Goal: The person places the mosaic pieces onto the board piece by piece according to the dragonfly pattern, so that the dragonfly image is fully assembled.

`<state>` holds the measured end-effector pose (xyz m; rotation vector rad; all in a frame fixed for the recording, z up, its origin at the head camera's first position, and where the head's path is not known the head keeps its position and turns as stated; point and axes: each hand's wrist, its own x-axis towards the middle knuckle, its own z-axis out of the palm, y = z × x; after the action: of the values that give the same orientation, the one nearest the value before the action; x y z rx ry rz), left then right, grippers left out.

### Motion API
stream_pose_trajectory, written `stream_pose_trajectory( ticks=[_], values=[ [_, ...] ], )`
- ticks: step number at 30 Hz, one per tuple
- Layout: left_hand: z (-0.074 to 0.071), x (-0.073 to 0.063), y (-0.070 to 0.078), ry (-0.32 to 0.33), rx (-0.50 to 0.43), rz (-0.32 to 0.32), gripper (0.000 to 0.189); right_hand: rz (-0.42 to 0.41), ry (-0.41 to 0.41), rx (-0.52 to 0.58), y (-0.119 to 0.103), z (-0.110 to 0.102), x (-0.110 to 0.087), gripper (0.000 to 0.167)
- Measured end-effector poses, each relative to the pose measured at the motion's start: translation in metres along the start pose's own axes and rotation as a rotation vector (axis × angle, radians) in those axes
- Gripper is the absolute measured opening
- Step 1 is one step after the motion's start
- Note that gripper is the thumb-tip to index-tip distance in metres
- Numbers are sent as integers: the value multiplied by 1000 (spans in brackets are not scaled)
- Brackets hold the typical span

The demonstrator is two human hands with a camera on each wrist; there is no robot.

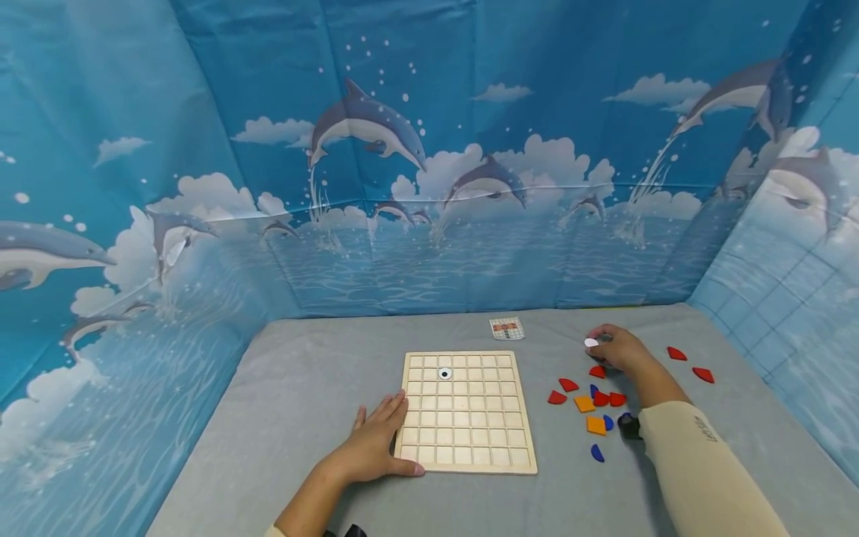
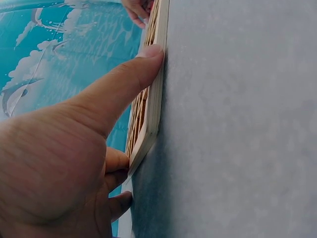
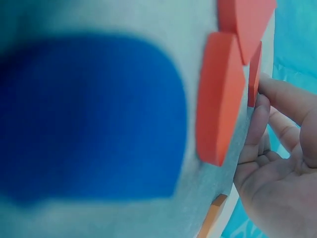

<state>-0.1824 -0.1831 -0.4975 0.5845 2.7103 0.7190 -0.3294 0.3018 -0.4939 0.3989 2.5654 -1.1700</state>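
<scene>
In the head view, a pale wooden square-grid board [image 1: 461,418] lies on the grey cloth-covered desk [image 1: 322,373], a white tile with a black dot [image 1: 445,374] near its far left corner. The left hand [image 1: 374,446] rests at the board's left edge, fingers extended, thumb out at the near left corner. Near the desk's far edge, right of a small printed card [image 1: 506,328], the right hand [image 1: 619,349] pinches a white rounded piece [image 1: 590,342]; toward the desk's right edge lie red wedge pieces [image 1: 569,385], orange squares [image 1: 596,425] and blue half-round pieces [image 1: 597,453]. In the left wrist view, the thumb touches the board's rim. In the right wrist view, a blurred blue piece fills the left; the fingers may touch a red wedge, but I cannot tell.
</scene>
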Motion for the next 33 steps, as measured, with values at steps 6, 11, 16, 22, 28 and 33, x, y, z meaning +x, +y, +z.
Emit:
stream_pose_trajectory(
  ticks=[6, 11, 16, 22, 28, 33],
  values=[
    [1, 0, 1, -8, -2, -4, 120, -14, -16, -24, 0, -5, -2, 39],
    [0, 0, 3, -6, -6, -1, 120, -24, 2, 5, 0, -8, -6, 40],
    [0, -1, 3, -7, 1, -4, 121, -32, 6, 34, 1, -7, -8, 42],
    [1, -1, 0, -3, -2, 1, 121, -117, 3, 40, -4, -2, -12, 46],
    [3, 1, -3, -4, -8, 0, 121, -240, -4, 4, -21, 3, -22, 47],
    [2, 1, -2, -2, -2, 4, 121, -331, -40, 13, -35, 10, -28, 40]
  ],
)
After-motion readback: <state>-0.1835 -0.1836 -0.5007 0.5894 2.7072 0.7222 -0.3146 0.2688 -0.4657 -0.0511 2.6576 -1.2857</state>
